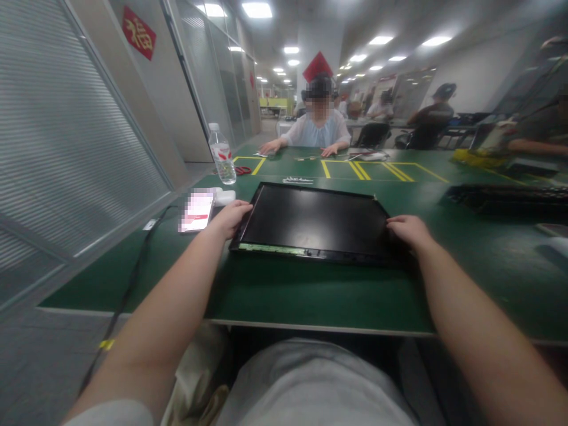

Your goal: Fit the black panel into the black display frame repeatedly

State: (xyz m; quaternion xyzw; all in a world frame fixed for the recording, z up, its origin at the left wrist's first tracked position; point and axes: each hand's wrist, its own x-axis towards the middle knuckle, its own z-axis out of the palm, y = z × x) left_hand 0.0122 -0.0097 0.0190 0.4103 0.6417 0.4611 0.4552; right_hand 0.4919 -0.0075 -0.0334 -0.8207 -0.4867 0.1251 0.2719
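A black flat display panel [315,216] lies in front of me, its dark glossy face up. Along its near edge, on the left half, runs a thin green strip [273,249] that looks like a circuit board. My left hand [233,218] is closed on the panel's left edge, with the fingertips partly hidden by it. On the opposite side my right hand [409,229] pinches the right edge, the thumb uppermost and the other fingers out of sight. Whether the panel rests fully on the green table [319,296] or is slightly lifted, I cannot tell.
Left of the panel are a lit phone [197,210], a white object [225,196], a water bottle [222,155] and red-handled scissors [242,171]. Dark long parts [501,198] lie at right. Across the table sits a person [317,127], hands on the tabletop. A black cable [135,278] crosses the left edge.
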